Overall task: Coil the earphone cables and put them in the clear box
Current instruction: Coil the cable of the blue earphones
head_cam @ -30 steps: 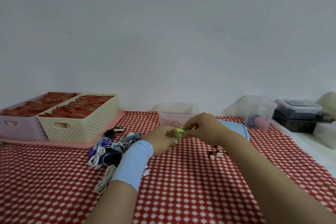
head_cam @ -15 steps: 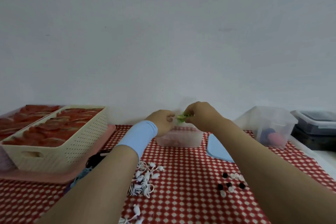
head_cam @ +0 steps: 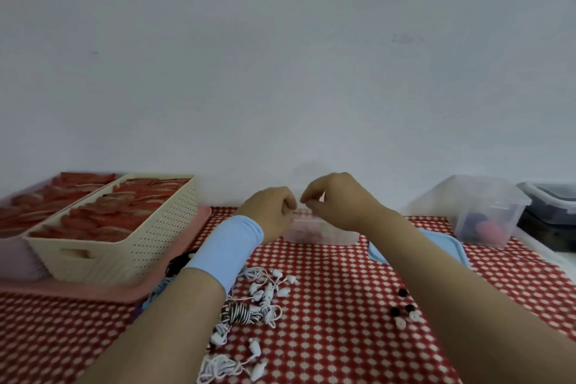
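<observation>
My left hand (head_cam: 270, 211), with a light blue wristband, and my right hand (head_cam: 338, 201) hover close together just above the small clear box (head_cam: 324, 235) at the back of the table. The left fingers are curled shut and nothing shows in them. The right thumb and fingers are slightly apart and hold nothing that I can see. No green cable is in view. Loose white earphone cables (head_cam: 265, 293) and a black-and-white coil (head_cam: 238, 312) lie under my left forearm. Another white cable (head_cam: 230, 366) lies nearer me.
A cream basket (head_cam: 124, 246) and a lilac basket (head_cam: 14, 259) of red items stand on a pink tray (head_cam: 184, 246) at the left. A blue lid (head_cam: 448, 241) lies right of the box. Black and white ear tips (head_cam: 405, 315), a clear tub (head_cam: 480, 212) and a dark container (head_cam: 551, 201) are at the right.
Both hands rose from the table to above the clear box while holding a green coiled cable. The green cable is no longer visible between the fingers now.
</observation>
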`<state>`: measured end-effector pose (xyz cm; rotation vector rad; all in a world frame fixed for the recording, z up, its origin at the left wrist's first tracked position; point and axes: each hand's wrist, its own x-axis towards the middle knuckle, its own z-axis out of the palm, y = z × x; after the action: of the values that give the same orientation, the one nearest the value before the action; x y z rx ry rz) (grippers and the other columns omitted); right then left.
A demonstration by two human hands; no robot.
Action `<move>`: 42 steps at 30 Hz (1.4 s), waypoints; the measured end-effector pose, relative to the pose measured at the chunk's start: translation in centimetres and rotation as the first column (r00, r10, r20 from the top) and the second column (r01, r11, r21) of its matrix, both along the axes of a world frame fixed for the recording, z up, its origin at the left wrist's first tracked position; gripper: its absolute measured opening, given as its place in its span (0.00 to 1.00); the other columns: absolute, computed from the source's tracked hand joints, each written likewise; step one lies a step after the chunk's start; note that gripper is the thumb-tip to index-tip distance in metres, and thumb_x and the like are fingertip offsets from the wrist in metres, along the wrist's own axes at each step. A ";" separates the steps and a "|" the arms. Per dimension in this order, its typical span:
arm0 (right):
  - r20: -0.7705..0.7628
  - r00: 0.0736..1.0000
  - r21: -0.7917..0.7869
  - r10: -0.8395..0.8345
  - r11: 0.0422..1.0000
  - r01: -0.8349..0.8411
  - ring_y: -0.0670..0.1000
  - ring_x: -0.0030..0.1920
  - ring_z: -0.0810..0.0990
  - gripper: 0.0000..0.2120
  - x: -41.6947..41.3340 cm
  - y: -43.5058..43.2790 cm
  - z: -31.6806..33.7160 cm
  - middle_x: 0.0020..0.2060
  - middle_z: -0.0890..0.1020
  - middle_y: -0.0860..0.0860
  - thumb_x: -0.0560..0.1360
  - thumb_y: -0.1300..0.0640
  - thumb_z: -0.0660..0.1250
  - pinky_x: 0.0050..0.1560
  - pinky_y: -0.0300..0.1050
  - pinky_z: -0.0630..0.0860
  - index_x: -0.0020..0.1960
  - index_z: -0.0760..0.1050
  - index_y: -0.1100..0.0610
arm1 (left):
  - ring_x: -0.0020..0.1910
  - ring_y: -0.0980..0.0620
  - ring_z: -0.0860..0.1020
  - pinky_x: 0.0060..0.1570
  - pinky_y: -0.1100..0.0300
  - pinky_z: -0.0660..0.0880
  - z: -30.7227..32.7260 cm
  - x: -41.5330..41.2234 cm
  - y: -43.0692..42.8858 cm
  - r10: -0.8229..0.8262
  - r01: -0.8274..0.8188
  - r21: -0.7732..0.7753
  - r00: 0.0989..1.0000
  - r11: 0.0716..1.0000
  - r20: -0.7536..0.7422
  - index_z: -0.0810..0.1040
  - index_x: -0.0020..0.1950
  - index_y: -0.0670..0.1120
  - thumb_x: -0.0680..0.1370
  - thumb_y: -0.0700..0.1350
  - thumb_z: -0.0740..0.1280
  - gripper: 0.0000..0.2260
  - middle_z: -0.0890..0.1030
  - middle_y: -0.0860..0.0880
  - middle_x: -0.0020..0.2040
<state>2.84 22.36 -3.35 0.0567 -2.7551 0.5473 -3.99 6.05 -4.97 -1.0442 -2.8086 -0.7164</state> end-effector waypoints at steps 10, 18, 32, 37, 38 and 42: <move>0.285 0.951 0.043 0.119 0.990 -0.136 0.47 0.56 0.82 0.13 0.9 -9.4 -2.0 0.58 0.85 0.46 0.78 0.54 0.69 0.62 0.46 0.77 0.61 0.82 0.48 | 0.60 0.47 0.77 0.62 0.54 0.73 -0.4 2.4 -9.5 0.110 -0.042 -0.497 0.988 0.867 0.109 0.76 0.68 0.51 0.78 0.51 0.68 0.19 0.79 0.50 0.64; 0.289 0.951 0.084 0.109 0.987 -0.138 0.46 0.46 0.82 0.10 -0.3 -13.9 -3.9 0.47 0.87 0.44 0.73 0.48 0.74 0.51 0.46 0.81 0.55 0.85 0.44 | 0.46 0.57 0.75 0.40 0.70 0.66 -1.1 3.6 -14.5 0.155 -0.118 -0.230 0.976 0.966 0.151 0.81 0.63 0.53 0.77 0.47 0.70 0.14 0.81 0.54 0.59; 0.105 0.980 -0.303 0.171 0.944 -0.132 0.49 0.50 0.82 0.13 0.8 -13.2 -1.2 0.50 0.85 0.49 0.81 0.50 0.65 0.52 0.44 0.78 0.61 0.81 0.55 | 0.36 0.56 0.82 0.51 0.55 0.78 1.7 3.8 -15.8 0.158 -0.173 0.127 0.980 0.977 0.121 0.79 0.56 0.52 0.81 0.50 0.62 0.08 0.84 0.55 0.44; 0.087 0.976 -0.357 0.198 0.921 -0.155 0.48 0.40 0.80 0.09 0.8 -13.7 -1.4 0.41 0.83 0.48 0.76 0.56 0.71 0.42 0.42 0.77 0.57 0.81 0.54 | 0.36 0.54 0.81 0.46 0.57 0.76 2.1 4.0 -15.7 0.148 -0.158 0.113 0.985 0.981 0.089 0.80 0.49 0.50 0.83 0.48 0.59 0.11 0.83 0.55 0.42; 0.086 0.980 -0.334 0.177 0.932 -0.139 0.48 0.37 0.78 0.07 0.8 -13.7 -1.4 0.38 0.81 0.47 0.76 0.57 0.71 0.39 0.41 0.75 0.54 0.81 0.53 | 0.36 0.55 0.79 0.45 0.58 0.75 2.3 4.1 -15.7 0.153 -0.158 0.104 0.987 0.982 0.057 0.79 0.45 0.51 0.83 0.47 0.59 0.11 0.82 0.55 0.41; 0.069 0.967 -0.418 0.247 0.887 -0.197 0.52 0.38 0.81 0.04 1.3 -13.3 -0.8 0.38 0.83 0.54 0.77 0.58 0.71 0.43 0.49 0.79 0.46 0.79 0.49 | 0.35 0.51 0.80 0.44 0.56 0.76 3.0 4.1 -15.7 0.146 -0.161 0.174 0.985 0.972 0.093 0.80 0.42 0.51 0.82 0.48 0.60 0.13 0.83 0.53 0.37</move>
<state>4.11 9.03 -4.14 0.2506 -2.7009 1.2175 0.08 -9.67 -1.98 -0.7759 -2.7847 -0.9931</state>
